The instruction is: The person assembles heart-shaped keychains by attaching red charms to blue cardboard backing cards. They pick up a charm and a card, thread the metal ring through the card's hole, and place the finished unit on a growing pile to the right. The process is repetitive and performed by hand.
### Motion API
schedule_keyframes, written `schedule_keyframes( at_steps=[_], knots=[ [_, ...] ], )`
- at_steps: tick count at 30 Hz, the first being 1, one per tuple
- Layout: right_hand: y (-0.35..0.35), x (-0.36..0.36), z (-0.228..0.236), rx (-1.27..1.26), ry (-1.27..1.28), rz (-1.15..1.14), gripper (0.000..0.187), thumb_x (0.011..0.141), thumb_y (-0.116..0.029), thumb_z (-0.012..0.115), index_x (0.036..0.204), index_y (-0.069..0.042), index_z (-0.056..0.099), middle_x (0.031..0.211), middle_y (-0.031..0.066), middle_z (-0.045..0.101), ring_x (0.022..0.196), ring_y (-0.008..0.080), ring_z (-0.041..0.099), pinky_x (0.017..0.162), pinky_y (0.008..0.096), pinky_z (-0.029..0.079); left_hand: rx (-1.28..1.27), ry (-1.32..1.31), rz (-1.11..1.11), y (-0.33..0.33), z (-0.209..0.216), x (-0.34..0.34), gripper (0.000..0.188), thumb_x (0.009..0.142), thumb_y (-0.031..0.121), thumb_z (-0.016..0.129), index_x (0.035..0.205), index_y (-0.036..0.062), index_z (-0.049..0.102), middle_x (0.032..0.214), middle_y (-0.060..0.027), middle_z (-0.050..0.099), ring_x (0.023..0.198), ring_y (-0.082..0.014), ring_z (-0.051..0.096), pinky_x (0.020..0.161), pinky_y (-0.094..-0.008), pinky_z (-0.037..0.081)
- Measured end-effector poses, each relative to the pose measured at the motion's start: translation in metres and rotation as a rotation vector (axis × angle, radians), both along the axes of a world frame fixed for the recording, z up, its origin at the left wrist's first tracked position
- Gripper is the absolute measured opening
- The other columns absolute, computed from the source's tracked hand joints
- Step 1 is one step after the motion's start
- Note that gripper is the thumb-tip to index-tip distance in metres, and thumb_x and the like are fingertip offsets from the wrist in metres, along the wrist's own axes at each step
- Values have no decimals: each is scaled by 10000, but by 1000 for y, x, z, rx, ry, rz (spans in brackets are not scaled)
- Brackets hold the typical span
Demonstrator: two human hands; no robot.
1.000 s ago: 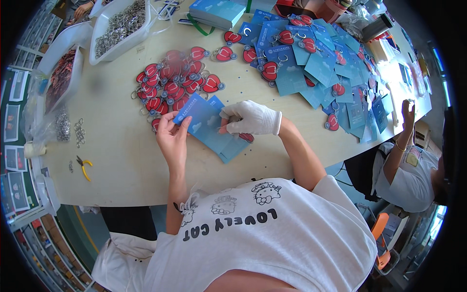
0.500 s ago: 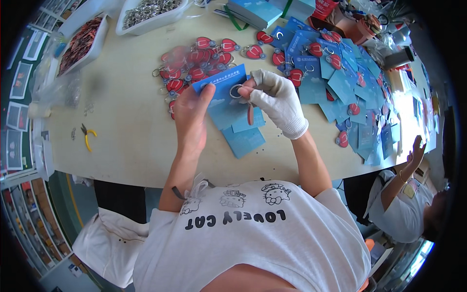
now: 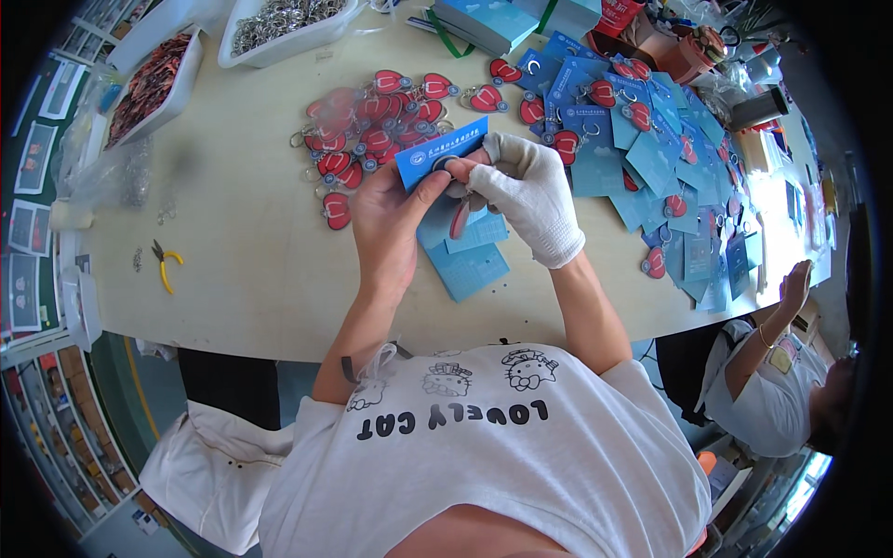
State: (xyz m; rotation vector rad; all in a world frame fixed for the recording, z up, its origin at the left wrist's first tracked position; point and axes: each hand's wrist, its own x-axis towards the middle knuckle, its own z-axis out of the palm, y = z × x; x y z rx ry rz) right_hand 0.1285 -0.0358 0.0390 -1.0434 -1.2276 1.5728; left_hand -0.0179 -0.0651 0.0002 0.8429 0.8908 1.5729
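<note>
Over the middle of the table, my bare left hand grips a blue card with white print along its top, thumb pressed near its upper middle. My right hand, in a white glove with bare fingertips, pinches the metal ring of a keychain against that card. The keychain's red tag hangs below the fingers, seen edge-on. Fingers partly cover the ring, so whether it passes through the card cannot be seen. Light blue cards lie on the table under my hands.
Red keychains are heaped beyond my left hand. Blue cards with keychains spread to the right. Yellow-handled pliers lie left. Behind stand a tray of metal rings and a tray of red pieces. Another person sits at right.
My left hand has moved right and closer to my right hand, its thumb now by the ring. The card has tilted and shifted right, with the ring more covered by fingers.
</note>
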Motion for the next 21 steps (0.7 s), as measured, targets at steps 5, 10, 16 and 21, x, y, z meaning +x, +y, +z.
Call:
schedule_keyframes(
  at_steps=[5,10,16,21],
  knots=[
    [1,-1,-5,36,113,-46,166,815,-18,662,927,55,564,800,113,671,660,118,633,538,246,514,25,-57,39,-3,-1,3,212,831,61,698,1023,-5,638,986,-62,656,904,-114,601,837,-264,457],
    [0,-16,-5,123,144,-262,250,819,-19,644,1030,49,529,784,84,646,702,115,634,554,247,517,35,-97,41,-1,6,0,222,832,63,698,1032,-6,634,995,-64,652,915,-115,598,848,-261,449],
    [-8,-14,-13,211,-28,-146,212,811,-43,613,990,66,575,806,80,639,727,80,616,586,225,497,39,-83,29,0,9,-4,231,829,67,702,1039,-1,633,1007,-58,646,935,-116,590,858,-262,442],
    [-11,-18,-4,125,-15,-146,344,780,-62,633,1067,110,555,824,111,647,741,98,617,661,251,502,31,-115,31,1,12,-4,244,834,58,693,1057,2,613,1019,-58,637,944,-120,583,873,-268,432]
  ],
)
